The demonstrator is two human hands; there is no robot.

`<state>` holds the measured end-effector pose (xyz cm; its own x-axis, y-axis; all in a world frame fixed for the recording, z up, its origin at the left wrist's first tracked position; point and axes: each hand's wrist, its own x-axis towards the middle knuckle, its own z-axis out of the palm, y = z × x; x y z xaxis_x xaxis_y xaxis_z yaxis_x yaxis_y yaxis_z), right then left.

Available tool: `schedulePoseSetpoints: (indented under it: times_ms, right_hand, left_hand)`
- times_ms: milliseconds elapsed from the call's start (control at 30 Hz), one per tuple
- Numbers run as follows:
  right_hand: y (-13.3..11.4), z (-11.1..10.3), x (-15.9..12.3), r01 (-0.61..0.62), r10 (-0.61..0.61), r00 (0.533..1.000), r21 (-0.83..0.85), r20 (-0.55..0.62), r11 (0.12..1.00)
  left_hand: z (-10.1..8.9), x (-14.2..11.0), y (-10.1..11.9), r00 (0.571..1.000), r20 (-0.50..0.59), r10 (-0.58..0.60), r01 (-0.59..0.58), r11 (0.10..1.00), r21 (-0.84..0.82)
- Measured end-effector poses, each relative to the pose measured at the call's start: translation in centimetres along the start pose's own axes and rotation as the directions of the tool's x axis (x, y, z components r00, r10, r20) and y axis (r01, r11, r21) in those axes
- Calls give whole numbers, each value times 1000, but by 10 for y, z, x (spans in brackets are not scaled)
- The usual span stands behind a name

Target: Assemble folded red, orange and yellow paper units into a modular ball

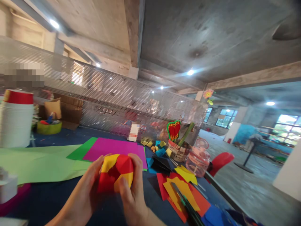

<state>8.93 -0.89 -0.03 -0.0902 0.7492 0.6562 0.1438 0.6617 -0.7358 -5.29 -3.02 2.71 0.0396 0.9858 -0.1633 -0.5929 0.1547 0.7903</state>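
Observation:
A folded paper shape (pixel 110 177) in red and yellow panels is held up between both hands, just above the dark blue tabletop. My left hand (pixel 90 180) grips its left side, with the fingers behind it and partly hidden. On the other side, my right hand (pixel 134 185) clasps it with the thumb pressed on a yellow panel at the front. Behind the shape lie a magenta sheet (pixel 115 150) and a green sheet (pixel 78 151). Scissors (pixel 185 201) with dark handles rest on orange and red paper pieces (pixel 196 191) to the right.
A basket (pixel 177 152) with a heart decoration (pixel 174 130) stands beside a clear pink jar (pixel 198 160). Stacked white paper cups (pixel 16 122) are at far left, near a yellow-green tape roll (pixel 49 127). A perforated metal screen (pixel 113 97) backs the table; pale green paper (pixel 47 163) covers its left.

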Motion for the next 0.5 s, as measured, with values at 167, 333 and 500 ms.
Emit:
schedulePoseSetpoints:
  times_ms: [167, 333, 500]
  right_hand:
    - [0, -4, -2, 193, -185, 976, -60, 111, 979]
    - [-3, 1, -6, -8, 5, 999, 69, 39, 998]
    - [13, 14, -4, -359, 381, 925, 322, -4, 876]
  left_hand:
    - [8, -2, 3, 996, 6, -93, 93, 991, -93]
    - [7, 2, 0, 997, -27, 67, -67, 998, 6]
    - [-5, 8, -6, 882, 67, 467, -464, 833, 300]
